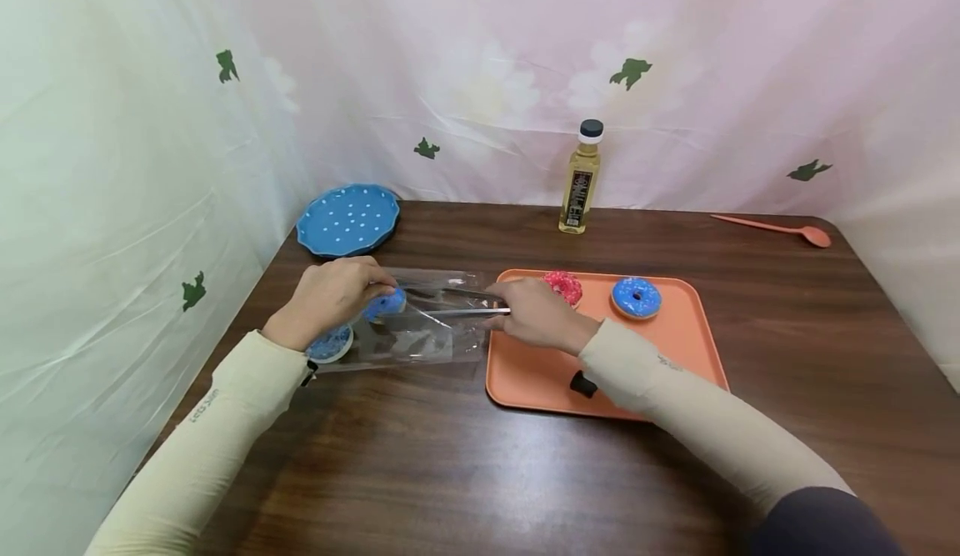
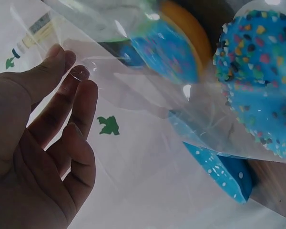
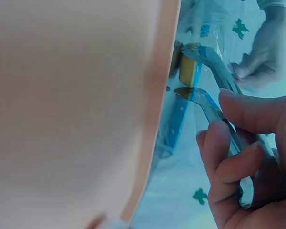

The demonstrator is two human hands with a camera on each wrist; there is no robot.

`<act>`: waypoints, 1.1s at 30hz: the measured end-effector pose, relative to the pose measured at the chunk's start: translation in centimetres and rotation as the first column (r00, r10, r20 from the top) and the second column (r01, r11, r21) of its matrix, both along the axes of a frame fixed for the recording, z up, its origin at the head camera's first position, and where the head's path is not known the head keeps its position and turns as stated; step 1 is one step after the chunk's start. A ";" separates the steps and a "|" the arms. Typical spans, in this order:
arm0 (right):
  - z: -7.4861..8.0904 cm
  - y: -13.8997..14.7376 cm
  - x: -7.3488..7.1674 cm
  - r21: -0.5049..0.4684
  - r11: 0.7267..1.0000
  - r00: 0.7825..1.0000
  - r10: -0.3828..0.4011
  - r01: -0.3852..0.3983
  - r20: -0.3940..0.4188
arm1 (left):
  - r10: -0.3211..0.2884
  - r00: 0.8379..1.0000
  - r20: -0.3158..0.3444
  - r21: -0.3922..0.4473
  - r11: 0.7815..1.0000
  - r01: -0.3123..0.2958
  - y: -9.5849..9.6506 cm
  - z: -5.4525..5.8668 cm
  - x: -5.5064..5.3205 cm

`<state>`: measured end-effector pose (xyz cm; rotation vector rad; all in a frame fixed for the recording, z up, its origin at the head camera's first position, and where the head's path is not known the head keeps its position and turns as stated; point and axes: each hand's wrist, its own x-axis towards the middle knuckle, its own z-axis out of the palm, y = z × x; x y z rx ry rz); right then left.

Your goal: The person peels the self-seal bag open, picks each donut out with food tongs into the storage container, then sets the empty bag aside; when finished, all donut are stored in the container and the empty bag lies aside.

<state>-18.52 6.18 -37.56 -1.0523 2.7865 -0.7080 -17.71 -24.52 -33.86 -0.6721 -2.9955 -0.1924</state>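
Note:
My left hand (image 1: 337, 293) pinches the edge of a clear plastic bag (image 1: 420, 346), thumb against fingertips. Inside lie a blue sprinkled donut (image 1: 332, 345) and another blue donut (image 1: 386, 303); the left wrist view shows the sprinkled donut (image 2: 260, 81) close up beside a tilted one (image 2: 174, 57). My right hand (image 1: 534, 313) grips metal tongs (image 3: 214, 62), which reach leftward into the bag. In the right wrist view, the tong tips stand apart on either side of a donut's edge (image 3: 188, 70); whether they press on it I cannot tell.
An orange tray (image 1: 525, 385) lies under my right forearm, bearing a red donut (image 1: 564, 287) and a blue donut (image 1: 636, 298). Farther back stand a blue dotted plate (image 1: 348, 221) at left and an oil bottle (image 1: 580, 181). A pink spoon (image 1: 813, 237) lies back right.

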 end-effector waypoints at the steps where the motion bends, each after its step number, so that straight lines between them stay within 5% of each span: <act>1: 0.1 0.5 0.2 -0.001 1.000 1.000 -0.005 0.005 0.007 | 0.002 1.000 0.002 -0.002 1.000 -0.002 0.0 0.0 0.0; 8: 0.2 2.3 0.8 -0.006 0.999 0.998 -0.047 0.047 0.031 | -0.023 1.000 0.006 -0.005 1.000 0.023 0.2 0.0 -0.2; 20: -0.1 0.8 -0.3 0.004 1.000 1.000 -0.017 0.017 0.016 | 0.005 1.000 0.019 0.003 1.000 -0.005 0.2 0.0 0.0; 33: 0.1 3.5 1.4 -0.040 0.997 0.996 -0.064 0.066 0.067 | 0.011 1.000 0.007 -0.006 1.000 -0.011 0.0 -0.1 0.1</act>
